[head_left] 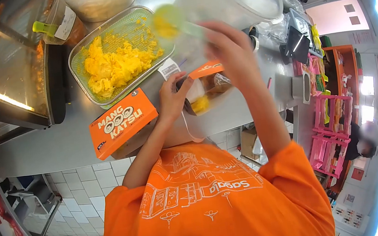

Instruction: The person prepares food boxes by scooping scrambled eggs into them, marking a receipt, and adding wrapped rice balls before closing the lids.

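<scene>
Scoop (167, 21) loaded with yellow egg sits in the closed grip of the right hand (227, 48) above the open box (204, 92) steadied by the left hand (172, 98) on the desk (58, 142); tip it low over the box to avoid spillage

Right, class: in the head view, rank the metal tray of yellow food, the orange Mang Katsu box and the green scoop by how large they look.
1. Metal tray, largest.
2. Mang Katsu box.
3. Green scoop, smallest, though it is blurred and raised nearer the camera in the right hand, so its true size is unsure.
</scene>
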{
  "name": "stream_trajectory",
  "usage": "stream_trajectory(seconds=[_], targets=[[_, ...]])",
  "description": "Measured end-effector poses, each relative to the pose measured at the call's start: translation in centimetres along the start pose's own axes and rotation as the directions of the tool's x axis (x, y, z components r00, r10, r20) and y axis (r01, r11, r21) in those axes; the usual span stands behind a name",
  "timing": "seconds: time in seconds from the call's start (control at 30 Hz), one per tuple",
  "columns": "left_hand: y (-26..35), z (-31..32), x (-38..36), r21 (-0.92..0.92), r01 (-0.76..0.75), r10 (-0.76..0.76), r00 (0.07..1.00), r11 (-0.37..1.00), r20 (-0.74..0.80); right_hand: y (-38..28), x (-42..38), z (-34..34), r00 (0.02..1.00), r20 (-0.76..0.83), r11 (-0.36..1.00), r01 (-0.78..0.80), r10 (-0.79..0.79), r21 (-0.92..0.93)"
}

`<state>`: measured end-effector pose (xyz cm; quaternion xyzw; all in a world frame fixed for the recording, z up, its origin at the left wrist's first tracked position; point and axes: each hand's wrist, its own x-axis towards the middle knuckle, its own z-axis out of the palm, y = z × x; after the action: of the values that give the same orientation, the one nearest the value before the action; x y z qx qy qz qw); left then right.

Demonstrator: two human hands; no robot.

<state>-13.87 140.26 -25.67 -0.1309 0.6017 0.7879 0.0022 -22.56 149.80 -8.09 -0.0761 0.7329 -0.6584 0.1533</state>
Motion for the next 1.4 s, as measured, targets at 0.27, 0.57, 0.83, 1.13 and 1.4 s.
stream_trajectory(seconds=[0.27, 0.57, 0.83, 1.13, 1.4], targets=[[0.7, 1.9, -2.7, 0.329, -0.126, 0.184, 0.971, 0.936, -0.152, 3.9, 0.4, -2.8, 0.893, 0.108, 0.779, 0.435, -0.437, -0.452], [7.5, 13.8, -12.7, -0.298, -0.302, 0.319, 0.948, 0.906, 0.010, 4.7, -17.9, -21.7, 0.996, 0.021, 0.989, 0.085, -0.083, -0.124], [7.0, 24.3, -12.5, -0.258, -0.181, 0.236, 0.951, 0.949, 0.201, 7.5, -22.6, -25.1, 0.952, 0.284, 0.978, -0.158, 0.113, 0.139], [8.9, 26.5, -9.7, -0.227, -0.163, 0.209, 0.958, 0.960, 0.196, 6.1, -23.8, -28.4, 0.954, 0.296, 0.978, -0.106, 0.049, 0.181], [9.7, 28.3, -8.7, -0.237, -0.186, 0.239, 0.946, 0.954, 0.219, 5.6, -23.5, -29.7, 0.951, 0.307, 0.974, -0.104, 0.037, 0.202]])
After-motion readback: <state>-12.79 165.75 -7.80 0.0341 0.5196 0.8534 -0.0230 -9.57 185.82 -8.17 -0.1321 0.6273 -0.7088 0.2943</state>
